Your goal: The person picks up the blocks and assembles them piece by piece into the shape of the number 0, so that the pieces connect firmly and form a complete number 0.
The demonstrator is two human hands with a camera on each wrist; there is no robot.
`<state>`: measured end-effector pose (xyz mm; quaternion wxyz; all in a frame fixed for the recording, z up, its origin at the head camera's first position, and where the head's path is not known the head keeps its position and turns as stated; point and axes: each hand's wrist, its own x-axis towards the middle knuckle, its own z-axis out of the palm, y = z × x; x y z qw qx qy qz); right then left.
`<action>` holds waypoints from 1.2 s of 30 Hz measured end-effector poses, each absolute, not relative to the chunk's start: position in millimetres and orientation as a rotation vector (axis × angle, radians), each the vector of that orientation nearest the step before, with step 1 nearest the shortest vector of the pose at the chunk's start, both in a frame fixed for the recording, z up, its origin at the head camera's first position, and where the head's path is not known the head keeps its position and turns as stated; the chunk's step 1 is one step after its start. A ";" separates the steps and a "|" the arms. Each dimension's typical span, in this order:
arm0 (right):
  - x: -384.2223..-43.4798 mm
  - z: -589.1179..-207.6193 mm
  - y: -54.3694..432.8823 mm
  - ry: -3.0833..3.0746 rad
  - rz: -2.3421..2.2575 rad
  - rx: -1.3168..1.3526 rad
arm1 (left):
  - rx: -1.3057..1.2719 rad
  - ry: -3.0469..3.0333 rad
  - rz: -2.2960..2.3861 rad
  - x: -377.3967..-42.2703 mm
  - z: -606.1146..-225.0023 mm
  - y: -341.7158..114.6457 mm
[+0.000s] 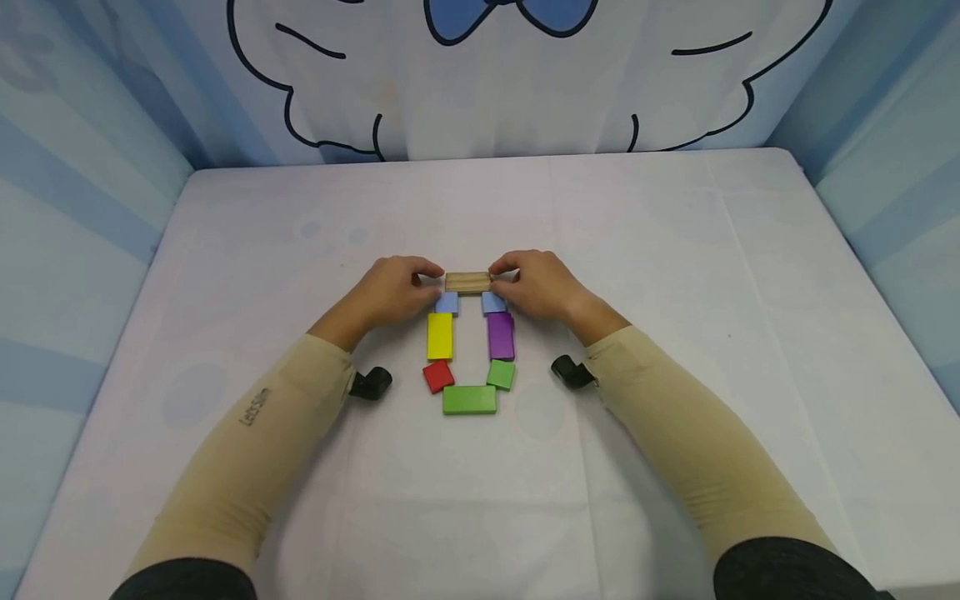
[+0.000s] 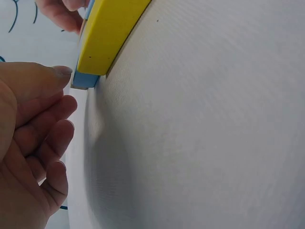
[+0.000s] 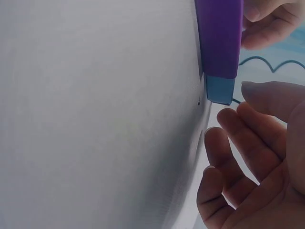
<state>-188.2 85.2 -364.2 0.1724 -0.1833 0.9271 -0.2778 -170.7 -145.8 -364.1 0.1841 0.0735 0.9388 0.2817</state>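
Note:
A plain wooden block lies across the far end of a ring of coloured blocks. My left hand is at its left end, fingertips close against it, beside a light blue block. At the opposite end is my right hand, its fingertips at the wood near a second light blue block. Thumb and fingers stay apart on both hands in the wrist views, with nothing pinched. Nearer me are a yellow block on the left and a purple block on the right.
A red block, a small green block and a longer green block form the near part of the ring. All lie on a white-covered table. Patterned curtains hang behind and at the sides.

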 end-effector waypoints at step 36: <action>-181.0 -362.5 79.9 2.647 -0.770 -0.511 | 0.135 2.652 0.907 -166.5 -369.3 -131.2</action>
